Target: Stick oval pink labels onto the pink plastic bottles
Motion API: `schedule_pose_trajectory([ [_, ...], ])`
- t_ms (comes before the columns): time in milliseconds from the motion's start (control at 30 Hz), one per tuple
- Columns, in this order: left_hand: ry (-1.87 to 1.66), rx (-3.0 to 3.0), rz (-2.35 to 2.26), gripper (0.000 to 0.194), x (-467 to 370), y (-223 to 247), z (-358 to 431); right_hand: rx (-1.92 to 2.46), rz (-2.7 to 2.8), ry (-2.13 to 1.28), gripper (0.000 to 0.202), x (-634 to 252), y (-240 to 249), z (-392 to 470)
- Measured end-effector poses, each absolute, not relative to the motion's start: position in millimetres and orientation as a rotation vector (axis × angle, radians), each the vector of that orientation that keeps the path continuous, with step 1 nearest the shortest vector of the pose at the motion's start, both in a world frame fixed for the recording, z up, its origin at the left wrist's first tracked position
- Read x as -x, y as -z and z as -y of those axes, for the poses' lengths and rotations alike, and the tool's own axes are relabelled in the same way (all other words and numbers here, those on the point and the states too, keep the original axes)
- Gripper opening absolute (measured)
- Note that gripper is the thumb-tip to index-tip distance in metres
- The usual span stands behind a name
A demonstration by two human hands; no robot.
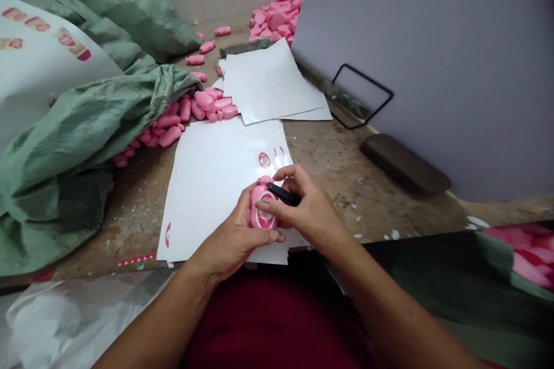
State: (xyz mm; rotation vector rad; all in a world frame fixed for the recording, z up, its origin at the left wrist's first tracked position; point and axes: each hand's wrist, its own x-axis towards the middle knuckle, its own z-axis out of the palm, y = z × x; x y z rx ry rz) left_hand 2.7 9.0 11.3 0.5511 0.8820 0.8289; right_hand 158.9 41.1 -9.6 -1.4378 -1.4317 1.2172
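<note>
With left hand (229, 240), pinching pink bottle (262, 220) between thumb and fingers; with right hand (309, 207), pressing thumb onto its label and clasping black handle (283, 194). Held over white sheets (212, 184) on table (333, 173), near loose pink bottles (205, 105) beside green sack (64, 138).

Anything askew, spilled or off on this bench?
Pink bottles lie jumbled at the mouth of the green sack, strays beyond: looks spilled. Upper white sheets sit askew, edges fanned. Benchtop looks stained and flecked.
</note>
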Motion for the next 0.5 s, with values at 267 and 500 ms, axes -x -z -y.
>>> schedule_pose_trajectory([
  [267,-0.763,-0.479,-0.854,0.054,14.3,-1.9,-6.2,1.223,1.239,-1.338,0.030,-153.6,14.6,-48.9],
  [500,-0.298,-1.105,-1.375,0.050,134.9,-28.5,39.5,1.336,1.234,-1.240,0.027,-173.5,30.6,-44.4],
])
